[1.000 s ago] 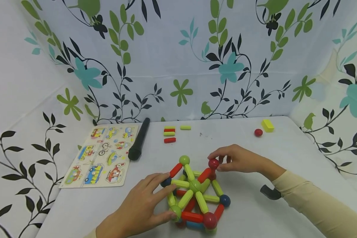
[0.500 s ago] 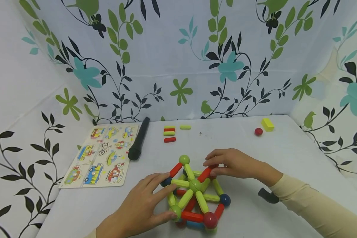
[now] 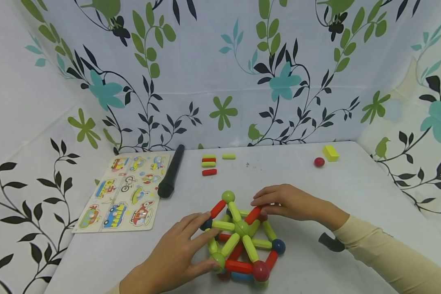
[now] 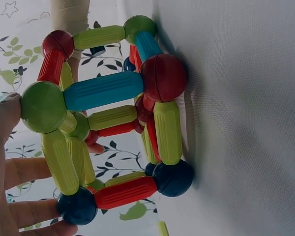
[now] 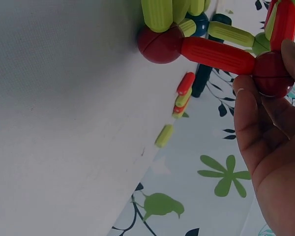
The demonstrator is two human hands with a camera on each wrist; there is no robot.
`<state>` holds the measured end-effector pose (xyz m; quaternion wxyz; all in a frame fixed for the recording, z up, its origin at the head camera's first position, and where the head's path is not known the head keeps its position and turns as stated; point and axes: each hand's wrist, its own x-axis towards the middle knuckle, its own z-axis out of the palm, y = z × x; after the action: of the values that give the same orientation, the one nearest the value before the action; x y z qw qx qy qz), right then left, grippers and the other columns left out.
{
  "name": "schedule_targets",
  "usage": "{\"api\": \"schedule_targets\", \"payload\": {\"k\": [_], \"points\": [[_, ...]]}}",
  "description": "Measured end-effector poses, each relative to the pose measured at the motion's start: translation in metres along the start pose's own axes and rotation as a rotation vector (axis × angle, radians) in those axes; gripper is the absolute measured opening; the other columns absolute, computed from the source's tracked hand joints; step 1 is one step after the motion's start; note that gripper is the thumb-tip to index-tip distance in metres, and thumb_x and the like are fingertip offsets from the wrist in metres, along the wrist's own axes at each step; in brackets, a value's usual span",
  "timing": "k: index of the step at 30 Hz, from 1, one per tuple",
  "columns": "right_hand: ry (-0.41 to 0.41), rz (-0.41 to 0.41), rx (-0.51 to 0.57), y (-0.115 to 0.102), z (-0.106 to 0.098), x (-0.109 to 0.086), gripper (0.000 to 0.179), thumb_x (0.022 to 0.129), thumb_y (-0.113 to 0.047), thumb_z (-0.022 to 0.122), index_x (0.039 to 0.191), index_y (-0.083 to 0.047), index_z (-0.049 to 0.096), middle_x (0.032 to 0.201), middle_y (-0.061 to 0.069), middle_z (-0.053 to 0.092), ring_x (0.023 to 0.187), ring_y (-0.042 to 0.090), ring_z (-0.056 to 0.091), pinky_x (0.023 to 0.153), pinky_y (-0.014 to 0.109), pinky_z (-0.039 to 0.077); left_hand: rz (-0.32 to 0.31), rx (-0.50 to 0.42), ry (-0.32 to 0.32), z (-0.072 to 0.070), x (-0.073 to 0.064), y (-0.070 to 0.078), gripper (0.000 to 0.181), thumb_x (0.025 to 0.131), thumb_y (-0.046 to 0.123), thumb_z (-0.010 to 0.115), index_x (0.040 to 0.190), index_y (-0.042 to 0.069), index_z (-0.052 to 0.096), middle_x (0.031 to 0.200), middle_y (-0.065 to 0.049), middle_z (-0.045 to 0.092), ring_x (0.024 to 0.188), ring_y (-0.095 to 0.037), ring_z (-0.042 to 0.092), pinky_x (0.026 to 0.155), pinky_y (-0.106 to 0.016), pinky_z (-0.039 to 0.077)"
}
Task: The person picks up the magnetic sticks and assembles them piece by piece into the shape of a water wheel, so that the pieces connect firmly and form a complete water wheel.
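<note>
A model of magnetic balls and sticks (image 3: 241, 228), mostly yellow-green, red, blue and dark blue, stands on the white table in the head view. My left hand (image 3: 185, 247) steadies its left side. In the left wrist view the thumb presses a green ball (image 4: 43, 106) and fingers lie against a dark blue ball (image 4: 77, 206). At the model's far right corner, my right hand (image 3: 292, 203) pinches a red ball (image 5: 272, 76), which the fingers mostly hide in the head view. That ball joins a red stick (image 5: 217, 54), at whose other end sits a lower red ball (image 5: 160, 44).
Left of the model lie a picture puzzle board (image 3: 123, 194) and a black microphone (image 3: 172, 171). Several loose red and yellow sticks (image 3: 209, 172) lie behind. A red ball (image 3: 319, 162) and yellow block (image 3: 330, 153) sit far right. A dark cylindrical piece (image 3: 330, 241) lies beside the right sleeve.
My right hand has moved slightly left and closed its fingers farther over the red ball, covering it in the head view. My left hand and the model have stayed in place.
</note>
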<state>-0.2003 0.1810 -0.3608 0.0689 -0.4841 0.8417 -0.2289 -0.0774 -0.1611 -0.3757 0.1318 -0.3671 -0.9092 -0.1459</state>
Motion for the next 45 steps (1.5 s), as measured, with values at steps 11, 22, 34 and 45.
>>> {"api": "schedule_targets", "payload": {"k": [11,22,34,45], "points": [[-0.024,0.181,0.173,0.013,0.003,-0.004,0.054,0.093,-0.031,0.076,0.142,-0.018,0.06,0.118,-0.006,0.07,0.101,0.009,0.064,0.08,0.025,0.057,-0.024,-0.001,-0.035,-0.001,0.001,0.001,0.063,0.092,0.071,0.056,0.141,0.032,0.059,0.156,-0.003,0.045,0.137,-0.02,0.046,0.099,-0.041,0.054],[-0.073,0.289,0.344,0.044,0.032,-0.013,0.028,0.09,-0.014,0.078,0.118,-0.017,0.075,0.1,-0.01,0.076,0.088,0.007,0.072,0.081,0.025,0.059,-0.031,-0.013,-0.057,-0.002,0.002,0.002,0.063,0.092,0.071,0.055,0.142,0.031,0.059,0.158,-0.003,0.044,0.138,-0.021,0.046,0.101,-0.042,0.053],[-0.026,0.278,0.323,0.043,0.035,-0.011,0.028,0.088,-0.013,0.08,0.116,-0.015,0.077,0.101,-0.01,0.077,0.094,0.005,0.072,0.084,0.024,0.058,-0.02,-0.019,-0.052,-0.001,0.006,0.003,0.063,0.092,0.07,0.055,0.141,0.031,0.06,0.158,-0.004,0.044,0.139,-0.022,0.046,0.101,-0.042,0.053],[-0.01,0.296,0.312,0.045,0.037,-0.012,0.027,0.088,-0.012,0.08,0.115,-0.012,0.078,0.099,-0.009,0.077,0.09,0.003,0.071,0.082,0.021,0.057,-0.021,-0.025,-0.066,0.001,0.009,0.004,0.063,0.093,0.07,0.054,0.142,0.031,0.059,0.159,-0.005,0.043,0.14,-0.021,0.044,0.101,-0.041,0.053]]}}
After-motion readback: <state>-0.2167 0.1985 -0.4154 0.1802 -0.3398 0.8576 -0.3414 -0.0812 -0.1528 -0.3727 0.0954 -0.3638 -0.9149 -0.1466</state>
